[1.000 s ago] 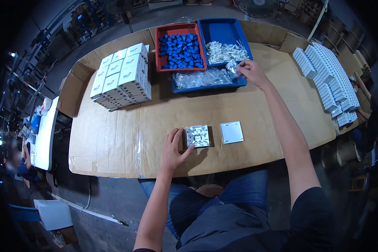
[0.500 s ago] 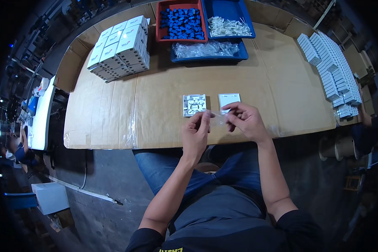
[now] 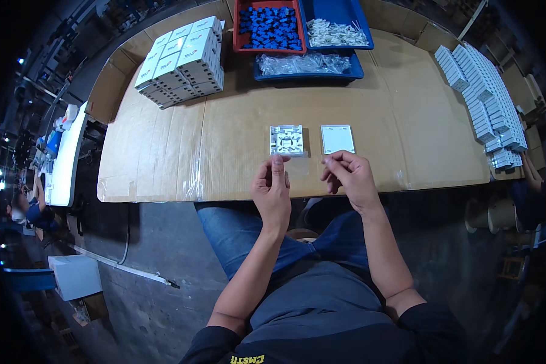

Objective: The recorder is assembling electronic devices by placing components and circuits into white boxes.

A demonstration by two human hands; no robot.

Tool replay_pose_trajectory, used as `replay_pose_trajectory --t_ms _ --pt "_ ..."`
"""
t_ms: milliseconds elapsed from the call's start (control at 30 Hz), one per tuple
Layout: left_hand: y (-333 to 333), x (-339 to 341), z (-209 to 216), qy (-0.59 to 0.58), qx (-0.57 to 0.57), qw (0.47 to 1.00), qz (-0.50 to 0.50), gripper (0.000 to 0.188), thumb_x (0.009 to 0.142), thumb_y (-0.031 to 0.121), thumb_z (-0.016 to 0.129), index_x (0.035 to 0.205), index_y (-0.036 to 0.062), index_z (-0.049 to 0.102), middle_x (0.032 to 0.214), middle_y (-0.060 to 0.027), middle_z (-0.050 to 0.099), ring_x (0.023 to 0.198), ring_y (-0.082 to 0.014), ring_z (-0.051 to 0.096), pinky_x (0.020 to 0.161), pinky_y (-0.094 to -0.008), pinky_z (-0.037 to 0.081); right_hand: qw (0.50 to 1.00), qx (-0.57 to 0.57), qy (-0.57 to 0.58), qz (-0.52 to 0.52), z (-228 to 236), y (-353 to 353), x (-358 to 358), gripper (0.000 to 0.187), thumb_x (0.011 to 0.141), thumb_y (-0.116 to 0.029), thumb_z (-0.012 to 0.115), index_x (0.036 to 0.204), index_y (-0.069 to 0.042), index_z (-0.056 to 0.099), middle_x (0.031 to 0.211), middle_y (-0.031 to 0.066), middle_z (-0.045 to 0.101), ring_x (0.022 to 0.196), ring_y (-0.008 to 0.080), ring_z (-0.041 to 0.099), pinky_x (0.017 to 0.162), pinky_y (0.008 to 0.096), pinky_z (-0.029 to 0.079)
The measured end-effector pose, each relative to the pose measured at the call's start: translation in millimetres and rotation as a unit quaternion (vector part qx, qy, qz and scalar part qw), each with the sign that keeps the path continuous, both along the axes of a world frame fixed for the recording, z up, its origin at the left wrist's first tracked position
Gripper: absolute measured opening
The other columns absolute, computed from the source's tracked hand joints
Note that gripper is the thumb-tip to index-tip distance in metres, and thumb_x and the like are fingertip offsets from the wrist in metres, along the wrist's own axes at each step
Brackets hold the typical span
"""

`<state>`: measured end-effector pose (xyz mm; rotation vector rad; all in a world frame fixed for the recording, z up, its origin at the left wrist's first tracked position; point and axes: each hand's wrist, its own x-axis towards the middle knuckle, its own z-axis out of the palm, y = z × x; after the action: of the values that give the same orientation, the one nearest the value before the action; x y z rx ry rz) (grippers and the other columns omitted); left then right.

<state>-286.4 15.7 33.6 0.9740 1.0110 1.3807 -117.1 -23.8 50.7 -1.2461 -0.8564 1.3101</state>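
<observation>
Near the front edge of the cardboard-covered table, my left hand (image 3: pixel 272 193) is closed, thumb raised against the curled fingers. A thin clear plastic bag (image 3: pixel 298 162), only faintly visible, reaches from its fingertips. My right hand (image 3: pixel 357 182) is to the right and apart from the left, with thumb and forefinger pinched together; whatever lies between them is too small to make out. Just beyond my left fingertips lies a square white piece with a moulded, open-worked face (image 3: pixel 286 141). A flat white square plate (image 3: pixel 337 139) lies beyond my right hand.
Stacked white boxes (image 3: pixel 185 57) stand at the far left. At the back, a red tray (image 3: pixel 236 43) holds blue parts, a blue tray (image 3: pixel 366 33) white parts, and another blue tray (image 3: pixel 309 77) clear bags. Rows of white pieces (image 3: pixel 482 100) line the right. Other people are at both sides.
My hands have moved slightly apart, and the clear film stretched between them no longer spans the gap. The whole scene has shifted a little up and right in view.
</observation>
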Motion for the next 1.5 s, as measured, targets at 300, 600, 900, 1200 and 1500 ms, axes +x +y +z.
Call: replay_pose_trajectory --t_ms 300,600,900,1200,1500 --pt "-14.4 1.8 7.1 -0.026 -0.040 0.995 -0.086 0.027 0.109 0.026 0.058 0.110 0.0013 0.070 0.076 0.0027 0.058 0.058 -0.0017 0.046 0.051 -0.0192 0.033 0.995 0.077 0.010 -0.055 -1.7 -0.1 -19.0 0.018 0.104 -0.015 0.064 0.106 0.002 0.070 0.084 0.0045 0.071 0.065 0.0074 0.062 0.055 0.0224 0.050" --pt "-15.4 -2.2 -2.8 -0.053 -0.069 0.987 -0.138 0.022 0.104 0.015 0.065 0.112 -0.0047 0.067 0.097 -0.0073 0.069 0.062 -0.0088 0.057 0.055 -0.0238 0.048 0.996 0.044 0.011 -0.081 -9.7 -4.1 -8.2 0.016 0.104 -0.016 0.064 0.103 -0.001 0.070 0.079 0.0015 0.068 0.061 0.0048 0.056 0.053 0.0212 0.045" --pt "-14.9 -2.9 -5.0 -0.006 -0.072 0.990 -0.121 0.017 0.101 0.012 0.068 0.108 -0.0030 0.069 0.092 -0.0052 0.069 0.064 -0.0050 0.057 0.056 -0.0210 0.048 0.991 0.044 -0.076 -0.096 -16.1 1.1 -12.0 0.015 0.100 -0.015 0.068 0.101 0.000 0.069 0.084 0.0023 0.066 0.065 0.0081 0.057 0.058 0.0249 0.046" --pt "-19.0 -0.8 4.0 0.189 0.047 0.980 -0.042 0.011 0.093 -0.001 0.070 0.104 0.0000 0.072 0.090 -0.0041 0.069 0.064 -0.0076 0.059 0.056 -0.0224 0.046 0.936 0.216 -0.266 -0.078 3.8 -4.7 -40.7 0.027 0.091 -0.015 0.079 0.111 0.001 0.069 0.102 0.0111 0.070 0.090 0.0187 0.070 0.075 0.0292 0.056" --pt "-15.0 -4.9 -11.8 0.200 0.112 0.972 -0.057 0.018 0.090 -0.007 0.070 0.106 0.0008 0.072 0.092 -0.0063 0.070 0.072 -0.0104 0.061 0.060 -0.0249 0.048 0.995 0.088 -0.033 -0.028 -14.0 -1.2 -30.8 0.023 0.098 -0.009 0.072 0.116 0.005 0.074 0.100 0.0083 0.076 0.087 0.0123 0.071 0.076 0.0265 0.059"
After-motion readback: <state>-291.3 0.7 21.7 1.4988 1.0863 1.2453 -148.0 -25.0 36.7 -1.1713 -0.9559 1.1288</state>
